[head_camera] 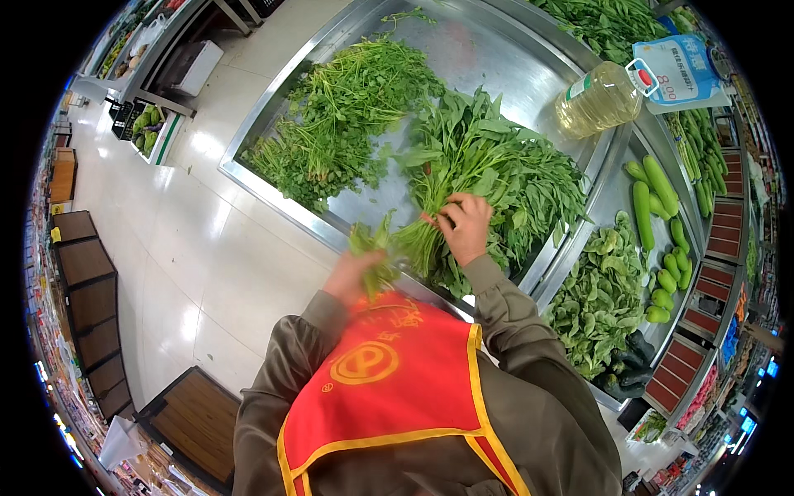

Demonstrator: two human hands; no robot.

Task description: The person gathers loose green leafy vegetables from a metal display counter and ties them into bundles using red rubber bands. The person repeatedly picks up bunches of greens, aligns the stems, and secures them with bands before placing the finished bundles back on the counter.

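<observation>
My left hand (355, 274), blurred by motion, grips a small bunch of yellowish-green leaves (372, 239) over the display's near edge, in front of my red apron (378, 366). The fingers of my right hand (468, 224) pinch at the stems of a large pile of long-stemmed leafy greens (515, 155), which look like water spinach. Those stems point towards me and the leaves spread to the right. Left of the pile lie bunches of coriander-like herbs (347, 93). Both heaps rest in a stainless steel display tray (490, 43).
A bottle of yellowish oil (598, 102) stands at the tray's right side, by a blue-and-white price sign (676, 71). The adjoining tray holds lettuce-like greens (595, 297) and long green gourds (643, 214). Wooden display stands (192, 421) sit on the tiled floor (167, 248) at left.
</observation>
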